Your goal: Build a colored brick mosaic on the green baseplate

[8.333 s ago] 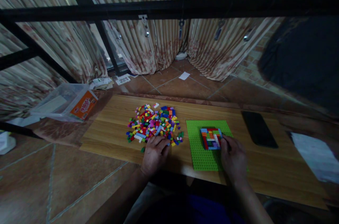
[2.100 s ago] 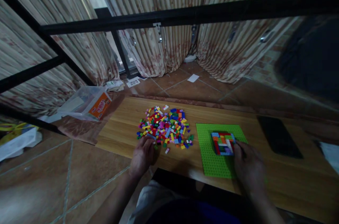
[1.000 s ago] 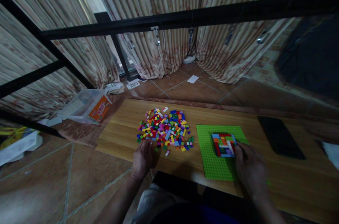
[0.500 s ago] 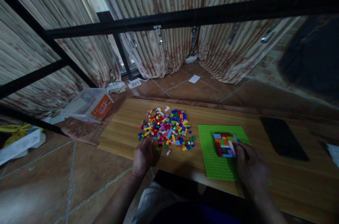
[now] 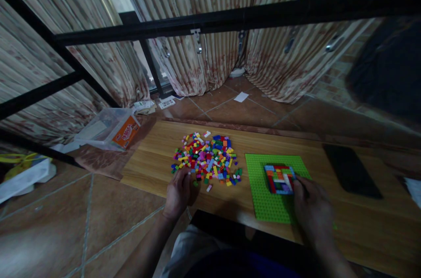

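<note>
A heap of small coloured bricks [image 5: 206, 158] lies on a low wooden board [image 5: 154, 159]. My left hand [image 5: 177, 192] rests at the heap's near left edge, fingers curled down onto the bricks there; what they pinch is too small to make out. To the right lies a green baseplate [image 5: 263, 201] carrying a flat square block of mixed-colour bricks [image 5: 279, 178]. My right hand [image 5: 311, 210] rests on the plate's right side, fingertips against the block's right edge.
A black phone [image 5: 350, 170] lies on the board's right part, white paper [image 5: 415, 190] beyond it. A clear plastic box with an orange label [image 5: 110, 128] sits on the tiled floor at left. A black metal frame [image 5: 230, 17] crosses overhead before striped curtains.
My left hand has slid from the heap's near middle to its near left corner. The right hand has stayed against the brick block. The view has shifted left.
</note>
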The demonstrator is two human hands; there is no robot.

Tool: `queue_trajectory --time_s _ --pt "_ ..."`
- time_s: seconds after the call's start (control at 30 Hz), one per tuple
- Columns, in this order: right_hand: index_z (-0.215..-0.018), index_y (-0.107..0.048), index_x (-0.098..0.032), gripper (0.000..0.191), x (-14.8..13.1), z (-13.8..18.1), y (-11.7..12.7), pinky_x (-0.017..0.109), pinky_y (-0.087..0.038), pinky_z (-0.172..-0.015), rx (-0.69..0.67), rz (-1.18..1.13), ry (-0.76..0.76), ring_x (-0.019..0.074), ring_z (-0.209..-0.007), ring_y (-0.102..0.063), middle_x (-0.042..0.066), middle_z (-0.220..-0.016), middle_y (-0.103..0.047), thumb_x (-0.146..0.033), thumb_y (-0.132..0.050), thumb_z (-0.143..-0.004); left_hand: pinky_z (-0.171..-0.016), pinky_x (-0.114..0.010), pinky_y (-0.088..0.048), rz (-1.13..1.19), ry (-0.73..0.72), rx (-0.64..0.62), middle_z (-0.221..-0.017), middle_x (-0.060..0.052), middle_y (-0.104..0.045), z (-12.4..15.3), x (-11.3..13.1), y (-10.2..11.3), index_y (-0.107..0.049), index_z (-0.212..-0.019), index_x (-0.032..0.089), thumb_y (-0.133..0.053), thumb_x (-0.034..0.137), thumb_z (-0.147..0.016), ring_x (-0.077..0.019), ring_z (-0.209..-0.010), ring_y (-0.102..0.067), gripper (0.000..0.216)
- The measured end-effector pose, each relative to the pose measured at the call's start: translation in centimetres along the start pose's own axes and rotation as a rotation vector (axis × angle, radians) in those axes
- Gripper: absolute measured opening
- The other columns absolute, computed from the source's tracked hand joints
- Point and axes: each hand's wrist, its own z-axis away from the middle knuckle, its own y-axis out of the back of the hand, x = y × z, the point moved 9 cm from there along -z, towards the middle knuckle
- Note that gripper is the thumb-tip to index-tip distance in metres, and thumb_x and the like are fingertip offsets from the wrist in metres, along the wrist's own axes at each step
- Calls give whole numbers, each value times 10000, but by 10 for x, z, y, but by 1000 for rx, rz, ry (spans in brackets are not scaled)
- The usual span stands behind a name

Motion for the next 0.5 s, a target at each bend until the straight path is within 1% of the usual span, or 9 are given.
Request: queue_trajectory --time_s 0.2,0.3,0.5 --pt "-1028 -686 -133 482 -1 0 1 437 -499 -828 8 8 -2 282 -887 -631 153 -967 -695 -497 -382 -943 -763 -308 -542 9 86 -18 -934 -46 -705 2 -7 -5 -599 -993 211 -411 323 -945 -190 -851 -681 225" --pt "-1023 -686 -128 488 -1 -1 1 432 -502 -811 2 9 -11 284 -879 -633 160 -965 -695 -498 -378 -943 -775 -317 -539 -14 90 -23 -928 -48 -706 3 -7 -7 -596 -984 212 -391 346 -950 -196 -853 -680 247" --pt "-1014 -686 -129 469 0 0 1 433 -499 -832 11 13 10 282 -891 -636 153 -965 -701 -486 -389 -944 -821 -326 -534 4 44 -49 -921 -47 -698 2 -3 -10 -599 -966 208 -371 349 -958 -190 -861 -671 268"
